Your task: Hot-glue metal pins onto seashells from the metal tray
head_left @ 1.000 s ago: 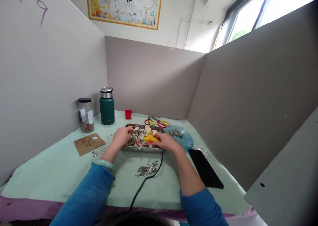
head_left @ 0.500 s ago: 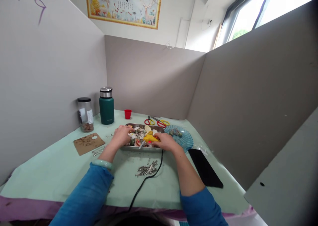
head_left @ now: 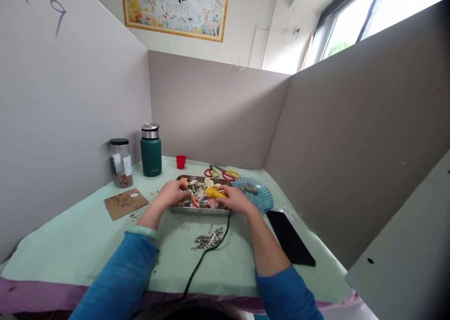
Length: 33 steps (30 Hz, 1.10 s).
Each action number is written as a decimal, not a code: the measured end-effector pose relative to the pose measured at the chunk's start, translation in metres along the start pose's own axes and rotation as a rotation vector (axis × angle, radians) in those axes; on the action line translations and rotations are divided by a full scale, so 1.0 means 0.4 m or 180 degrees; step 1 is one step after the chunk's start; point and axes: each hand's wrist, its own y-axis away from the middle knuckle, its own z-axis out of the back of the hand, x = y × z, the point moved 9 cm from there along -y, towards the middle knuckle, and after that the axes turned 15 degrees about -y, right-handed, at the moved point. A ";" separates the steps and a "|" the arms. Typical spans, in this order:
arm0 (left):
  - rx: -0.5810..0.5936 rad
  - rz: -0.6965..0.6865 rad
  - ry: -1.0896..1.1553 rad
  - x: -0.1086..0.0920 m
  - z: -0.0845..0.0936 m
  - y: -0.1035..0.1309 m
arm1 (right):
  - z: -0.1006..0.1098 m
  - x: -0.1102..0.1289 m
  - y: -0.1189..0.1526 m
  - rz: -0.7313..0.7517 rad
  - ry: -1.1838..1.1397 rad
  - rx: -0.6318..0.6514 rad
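A shallow metal tray (head_left: 202, 211) full of small mixed pieces, shell-like and button-like, sits in front of me. In my right hand (head_left: 235, 199) is a yellow glue gun (head_left: 213, 192), held low over the tray's right half. A black cord (head_left: 197, 268) runs from near that hand to the table's front edge. My left hand (head_left: 172, 192) is over the tray's left end, its fingers stretched out among the pieces; the fingertips are partly hidden. Nearer to me lies a small pile of silver metal clips or pins (head_left: 207, 240).
A blue glass plate (head_left: 265, 196) touches the tray's right side, with a black slab (head_left: 291, 238) nearer me. Scissors (head_left: 230, 174) and a red cup (head_left: 181, 161) stand behind. To the left are a green flask (head_left: 151, 156), a jar (head_left: 121, 165) and a cardboard piece (head_left: 123, 204).
My left hand has shifted slightly right and its fingers have moved further over the pieces. The glue gun has turned a little, its tip now less visible.
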 end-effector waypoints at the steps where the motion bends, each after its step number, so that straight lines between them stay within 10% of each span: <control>1: -0.0061 0.0162 0.0188 0.016 0.009 -0.001 | 0.008 -0.001 -0.002 0.0037 -0.0322 -0.0075; 10: -0.0717 0.0887 0.2859 0.079 0.038 0.016 | 0.009 0.036 -0.008 0.0211 -0.3926 -0.0401; 17: 0.0326 0.0860 0.5031 0.018 -0.030 0.011 | -0.053 0.058 -0.008 0.0258 -0.3899 -0.0368; 33: 0.0759 0.0800 0.5532 -0.038 -0.042 0.031 | -0.076 0.091 -0.005 0.0467 -0.3968 -0.0198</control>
